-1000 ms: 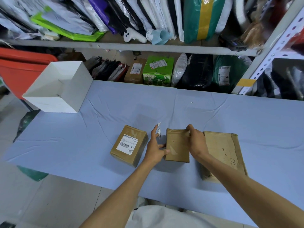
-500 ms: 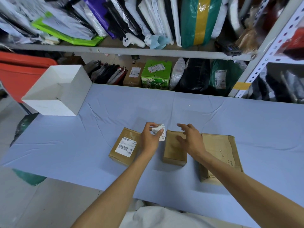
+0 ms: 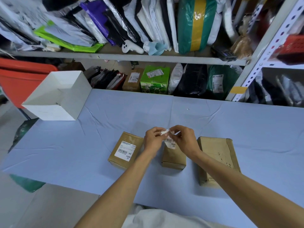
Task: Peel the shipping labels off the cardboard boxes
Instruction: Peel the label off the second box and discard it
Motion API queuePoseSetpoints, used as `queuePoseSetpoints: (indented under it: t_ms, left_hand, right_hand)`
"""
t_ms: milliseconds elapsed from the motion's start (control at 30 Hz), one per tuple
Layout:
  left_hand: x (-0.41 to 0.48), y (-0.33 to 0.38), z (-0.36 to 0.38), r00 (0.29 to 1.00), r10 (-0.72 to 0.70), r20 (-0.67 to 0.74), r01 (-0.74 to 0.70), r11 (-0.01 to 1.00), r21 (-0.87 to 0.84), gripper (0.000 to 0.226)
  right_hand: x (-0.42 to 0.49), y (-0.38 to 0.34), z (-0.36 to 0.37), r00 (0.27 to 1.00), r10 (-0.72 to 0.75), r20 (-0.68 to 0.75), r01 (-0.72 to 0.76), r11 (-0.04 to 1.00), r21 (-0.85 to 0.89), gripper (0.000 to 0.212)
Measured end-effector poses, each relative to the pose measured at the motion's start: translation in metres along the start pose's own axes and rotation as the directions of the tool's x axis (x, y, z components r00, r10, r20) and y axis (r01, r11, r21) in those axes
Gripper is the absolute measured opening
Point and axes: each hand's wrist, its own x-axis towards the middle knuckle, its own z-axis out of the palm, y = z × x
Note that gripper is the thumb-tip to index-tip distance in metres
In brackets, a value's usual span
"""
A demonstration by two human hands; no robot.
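Three cardboard boxes lie in a row on the blue table. The left box (image 3: 122,155) carries a white shipping label (image 3: 124,150) on its top. The middle box (image 3: 173,157) and the larger right box (image 3: 217,157) show bare cardboard tops. A peeled white label (image 3: 170,142) hangs above the middle box. My left hand (image 3: 153,141) and my right hand (image 3: 185,139) both pinch its crumpled upper edge, fingertips nearly meeting.
An open white box (image 3: 56,96) stands at the table's (image 3: 82,145) back left corner. Behind the table run metal shelves (image 3: 131,57) packed with mailer bags, a green carton (image 3: 155,79) and small parcels. An orange bin (image 3: 21,76) sits at the far left.
My right hand left the middle box and rose to meet my left hand. Both now pinch the peeled label, which my left hand alone held before.
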Motion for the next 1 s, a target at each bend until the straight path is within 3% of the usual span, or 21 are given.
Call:
queuePoseSetpoints:
  t_ms: [167, 300, 400, 500, 600, 733, 933, 1000]
  left_hand:
    - [-0.008, 0.002, 0.003, 0.999, 0.030, -0.032, -0.027, 0.995, 0.093, 0.008]
    - [-0.013, 0.010, 0.007, 1.000, -0.029, -0.011, 0.029, 0.999, 0.019, 0.010]
    - [-0.013, 0.015, 0.009, 0.993, -0.075, 0.090, 0.079, 0.996, -0.042, 0.016]
    - [-0.014, 0.019, 0.012, 0.988, -0.025, 0.155, 0.015, 0.998, 0.065, 0.033]
    - [-0.014, 0.022, 0.016, 0.984, 0.051, 0.170, -0.090, 0.969, 0.230, 0.033]
    - [-0.017, 0.022, 0.019, 0.982, 0.153, 0.115, -0.179, 0.946, 0.271, 0.023]
    - [-0.016, 0.024, 0.015, 0.977, 0.214, -0.023, -0.198, 0.935, 0.294, 0.010]
    - [-0.017, 0.023, 0.016, 0.975, 0.217, -0.043, -0.190, 0.922, 0.336, 0.010]
  right_hand:
    - [0.001, -0.003, -0.003, 0.999, 0.043, 0.005, -0.043, 0.999, 0.019, 0.003]
    - [0.001, -0.002, -0.007, 0.995, 0.100, -0.024, -0.097, 0.991, 0.097, 0.008]
    - [0.001, 0.001, -0.008, 0.980, 0.183, -0.081, -0.167, 0.970, 0.176, 0.011]
    - [0.003, 0.005, -0.006, 0.930, 0.317, -0.186, -0.259, 0.925, 0.279, 0.012]
    - [0.008, 0.010, -0.007, 0.893, 0.414, -0.178, -0.313, 0.854, 0.415, 0.012]
    - [0.009, 0.013, -0.011, 0.924, 0.374, -0.082, -0.307, 0.852, 0.424, 0.010]
    - [0.009, 0.010, -0.023, 0.972, 0.204, 0.118, -0.235, 0.860, 0.453, 0.010]
    - [0.007, 0.009, -0.026, 0.978, 0.173, 0.118, -0.207, 0.887, 0.413, 0.010]
